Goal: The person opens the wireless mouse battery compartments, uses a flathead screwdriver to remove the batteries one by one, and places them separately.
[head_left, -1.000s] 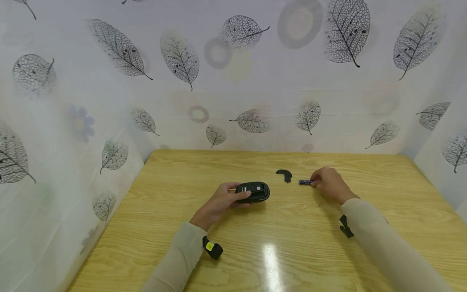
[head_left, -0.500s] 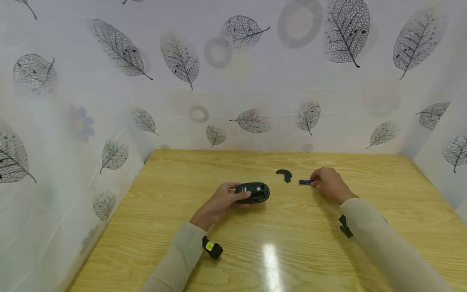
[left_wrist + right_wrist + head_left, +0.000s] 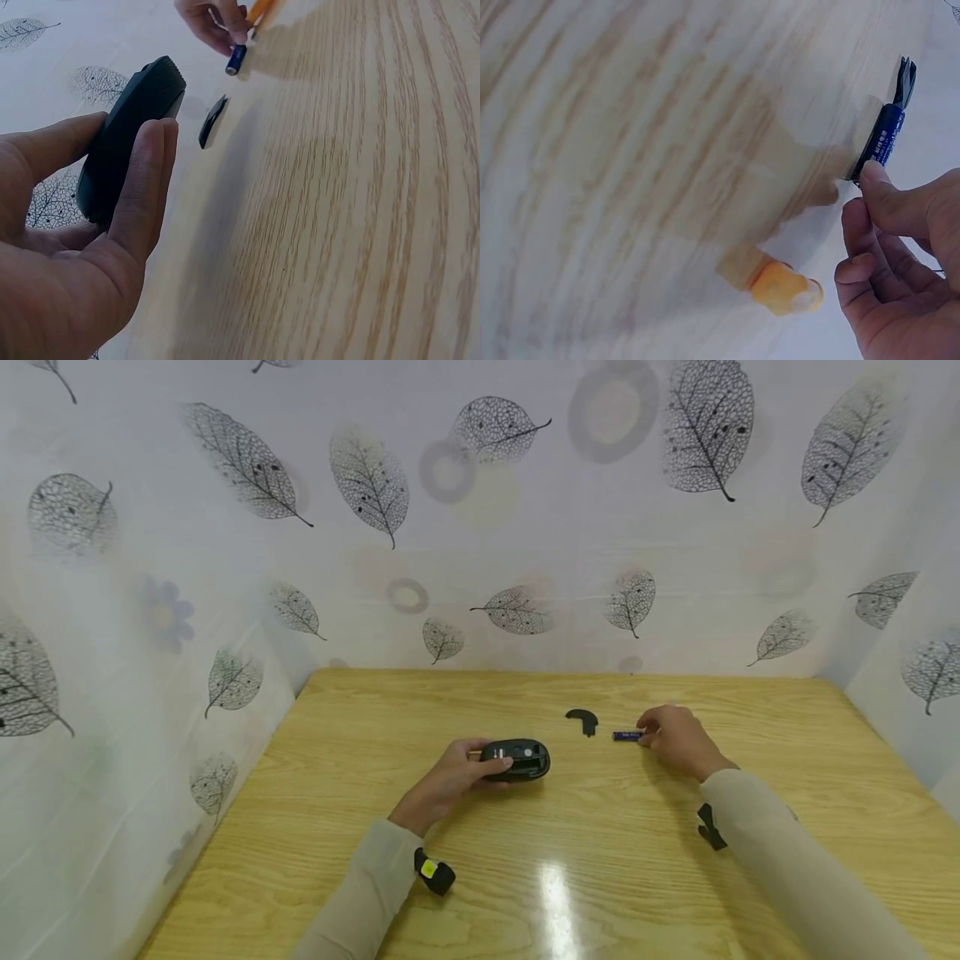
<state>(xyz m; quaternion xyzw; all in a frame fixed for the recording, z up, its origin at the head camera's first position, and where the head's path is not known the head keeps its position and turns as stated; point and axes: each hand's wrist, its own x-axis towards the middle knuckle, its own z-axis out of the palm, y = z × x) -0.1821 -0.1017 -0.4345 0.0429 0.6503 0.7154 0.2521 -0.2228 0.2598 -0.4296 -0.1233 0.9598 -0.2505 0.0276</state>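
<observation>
My left hand grips a black computer mouse by its left end, above the table. The mouse's underside faces up in the head view, with its battery compartment uncovered and the thumb lying across it. In the left wrist view I see the same mouse edge-on between thumb and fingers. To the right, my right hand pinches the right end of a dark blue battery between thumb and fingers. The battery is at table level; whether it touches the wood cannot be told. Between the hands lies a black battery cover.
A wood-grain table spreads under both hands, its back edge against a leaf-patterned curtain. Beside my right hand is a small blurred orange thing, mostly hidden in the head view. Cameras are strapped to both wrists.
The mouse has lowered slightly and tilted a little in my left hand, showing more of its compartment. My right hand and the battery stay practically still. The head view has shifted slightly.
</observation>
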